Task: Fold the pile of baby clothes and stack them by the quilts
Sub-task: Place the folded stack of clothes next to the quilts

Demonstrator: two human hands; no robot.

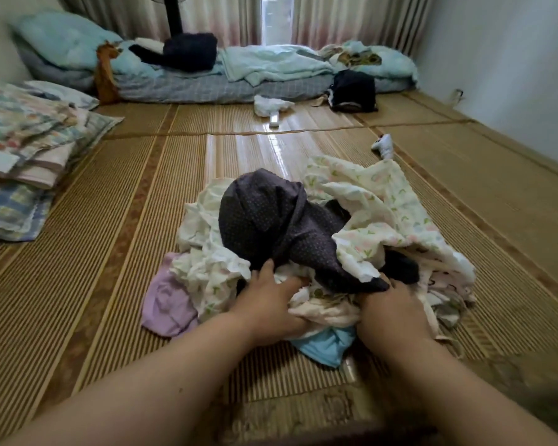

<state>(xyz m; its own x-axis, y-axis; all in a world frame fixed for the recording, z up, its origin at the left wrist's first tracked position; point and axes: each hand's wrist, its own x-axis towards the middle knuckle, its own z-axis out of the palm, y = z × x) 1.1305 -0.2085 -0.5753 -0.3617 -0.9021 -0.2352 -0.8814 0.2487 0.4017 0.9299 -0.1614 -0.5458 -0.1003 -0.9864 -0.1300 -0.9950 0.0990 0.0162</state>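
A jumbled pile of baby clothes point(384, 220) lies on the bamboo mat in front of me. On top sits a dark dotted garment point(264, 217); white floral pieces, a lilac piece point(166, 300) and a light blue piece point(326, 347) lie around and under it. My left hand point(271, 300) is pushed into the pile at the dark garment's lower left edge, fingers curled in the cloth. My right hand point(393, 310) grips the dark garment's lower right corner. The folded quilts point(23, 149) are stacked at the left on the mat.
A low mattress point(207, 88) with pale blue bedding and dark clothes runs along the far wall under the curtains. A white cloth point(271, 106), a dark bag point(353, 88) and a small white toy point(383, 145) lie on the mat beyond the pile. A wall stands at the right.
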